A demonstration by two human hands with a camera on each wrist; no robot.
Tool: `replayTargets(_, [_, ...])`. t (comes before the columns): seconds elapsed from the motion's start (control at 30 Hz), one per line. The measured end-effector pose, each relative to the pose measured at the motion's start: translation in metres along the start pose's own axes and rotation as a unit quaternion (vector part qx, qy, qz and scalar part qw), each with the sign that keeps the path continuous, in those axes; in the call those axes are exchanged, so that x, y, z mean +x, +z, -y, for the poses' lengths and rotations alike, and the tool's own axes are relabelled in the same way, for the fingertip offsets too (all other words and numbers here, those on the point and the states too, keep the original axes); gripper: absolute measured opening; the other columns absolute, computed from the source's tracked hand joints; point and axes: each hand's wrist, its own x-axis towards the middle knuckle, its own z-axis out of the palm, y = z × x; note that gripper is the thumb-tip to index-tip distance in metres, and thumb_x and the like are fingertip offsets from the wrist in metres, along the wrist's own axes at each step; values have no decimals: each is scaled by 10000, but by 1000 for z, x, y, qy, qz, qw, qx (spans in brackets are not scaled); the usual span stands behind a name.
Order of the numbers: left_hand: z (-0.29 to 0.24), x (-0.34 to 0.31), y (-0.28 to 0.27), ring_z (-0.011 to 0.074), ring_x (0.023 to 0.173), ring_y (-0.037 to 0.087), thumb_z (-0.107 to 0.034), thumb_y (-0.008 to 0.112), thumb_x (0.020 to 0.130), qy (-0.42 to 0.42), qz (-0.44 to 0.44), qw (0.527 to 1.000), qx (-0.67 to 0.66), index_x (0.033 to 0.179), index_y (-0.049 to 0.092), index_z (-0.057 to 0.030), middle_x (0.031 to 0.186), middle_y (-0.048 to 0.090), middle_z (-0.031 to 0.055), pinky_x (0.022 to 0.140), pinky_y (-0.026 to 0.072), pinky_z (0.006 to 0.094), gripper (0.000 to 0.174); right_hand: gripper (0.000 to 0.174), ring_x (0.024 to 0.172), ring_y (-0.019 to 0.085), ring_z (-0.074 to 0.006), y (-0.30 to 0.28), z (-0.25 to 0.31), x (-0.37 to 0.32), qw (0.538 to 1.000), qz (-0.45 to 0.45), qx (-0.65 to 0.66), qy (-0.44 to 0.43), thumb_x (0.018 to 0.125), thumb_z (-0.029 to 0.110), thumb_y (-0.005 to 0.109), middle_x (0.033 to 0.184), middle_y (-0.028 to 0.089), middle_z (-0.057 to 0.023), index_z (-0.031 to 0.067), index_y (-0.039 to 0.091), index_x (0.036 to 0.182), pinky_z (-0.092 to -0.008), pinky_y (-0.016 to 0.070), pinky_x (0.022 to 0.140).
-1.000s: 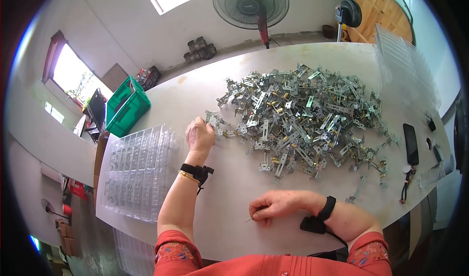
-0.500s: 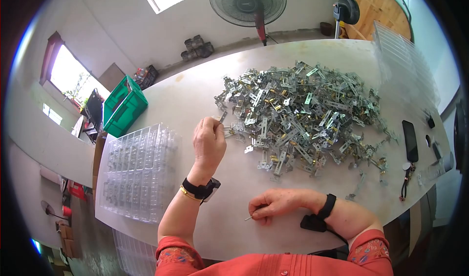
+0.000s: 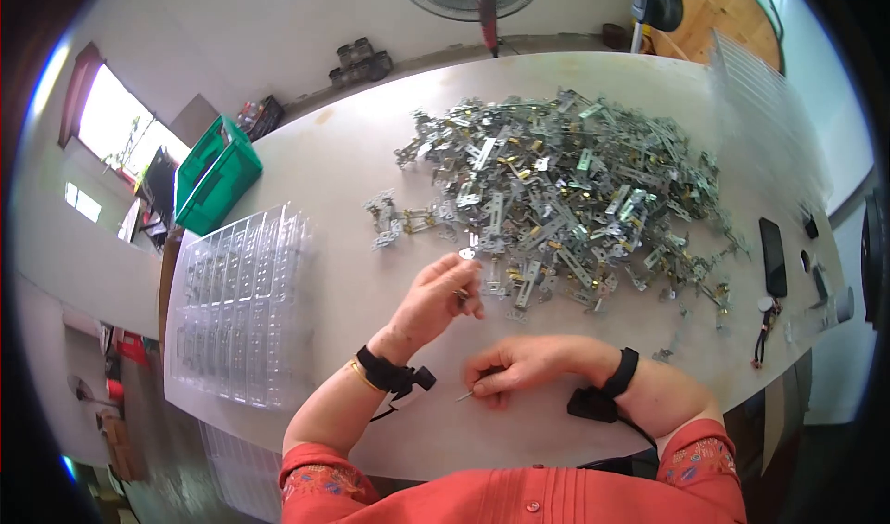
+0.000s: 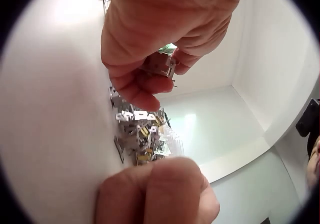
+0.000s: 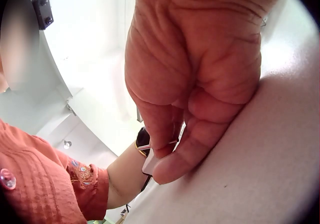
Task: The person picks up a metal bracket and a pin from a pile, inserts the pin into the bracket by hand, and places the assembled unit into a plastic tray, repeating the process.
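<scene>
My left hand point(image 3: 428, 303) is over the table just in front of the pile of metal brackets point(image 3: 565, 199). It grips a small metal bracket point(image 4: 171, 68), mostly hidden by the curled fingers in the left wrist view. Close by on the right, my right hand point(image 3: 524, 366) rests low at the table surface. Between its thumb and fingers it pinches a thin pale pin point(image 3: 465, 396), whose end sticks out to the left and also shows in the right wrist view.
Clear plastic trays point(image 3: 292, 311) holding metal parts stand at the left, with a green crate point(image 3: 243, 173) behind them. A few loose brackets point(image 3: 382, 220) lie left of the pile. On the right are a phone point(image 3: 772, 257) and upright clear trays point(image 3: 769, 125).
My left hand has lifted a bracket from the pile's left edge and moved right and toward the body, near the right hand. The right hand keeps its pinch on the pin. The head view has tilted down.
</scene>
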Motion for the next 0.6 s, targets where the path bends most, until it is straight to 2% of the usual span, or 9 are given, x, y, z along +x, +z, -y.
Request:
replayTargets(0.07, [3,-5,14,140,702,595,-261,548,1043,-49,-21,997,59,1017,571,-57,884,593,48,682,507,301,207,219,794,659,-124,-1,2,0,999,-15,-32,0,1004,225,578,857,671,-46,15,643,1020,-276,544,731])
replayTargets(0.17, [12,-5,12,105,686,607,-349,540,1050,-16,0,987,163,986,581,-79,823,607,16,606,423,231,280,212,799,648,-117,0,6,-1,1000,-19,-22,12,1005,215,589,867,668,-43,16,649,1045,-270,536,744])
replayTargets(0.33, [4,-7,17,98,665,611,-381,503,1062,34,-19,996,83,982,557,-90,799,610,12,571,376,220,307,166,811,624,-106,6,11,0,1000,-4,-8,17,994,180,622,946,668,-35,29,656,1054,-258,515,795])
replayTargets(0.4, [-2,-7,22,102,660,613,-384,498,1064,57,-34,997,50,972,549,-93,794,610,14,568,374,222,309,151,922,610,-120,13,9,4,993,-14,-73,-87,996,183,626,1049,651,-44,47,660,1054,-295,503,846])
replayTargets(0.43, [-5,-5,23,104,657,614,-385,492,1066,69,-36,996,42,962,540,-98,796,609,14,564,371,224,309,139,1054,569,-145,15,8,8,985,0,-123,-118,997,184,627,1152,619,-51,62,665,1054,-324,468,936])
replayTargets(0.47, [-7,-3,23,105,653,615,-386,487,1068,81,-37,995,34,952,530,-103,797,608,15,560,369,225,309,139,1054,569,-145,19,9,13,985,10,-126,-117,997,184,627,1152,619,-51,62,665,1054,-324,468,936])
replayTargets(0.53, [-13,4,23,107,654,622,-390,473,1072,109,-46,992,52,952,514,-107,801,608,17,550,366,221,311,140,1168,537,-181,28,13,21,978,28,-164,-125,998,189,625,1155,619,-45,68,669,1055,-345,424,1013])
replayTargets(0.57, [-15,8,25,108,654,626,-393,466,1074,124,-56,990,27,953,510,-106,804,608,18,545,365,219,315,143,1239,524,-205,34,16,24,986,25,-136,-94,1003,200,621,1128,638,-23,76,673,1053,-346,399,1049])
replayTargets(0.6, [-17,11,29,109,654,631,-396,458,1076,139,-65,988,1,954,505,-105,807,609,19,541,364,216,319,143,1239,524,-205,39,18,28,985,26,-140,-93,1003,200,621,1128,638,-23,76,673,1053,-346,399,1049])
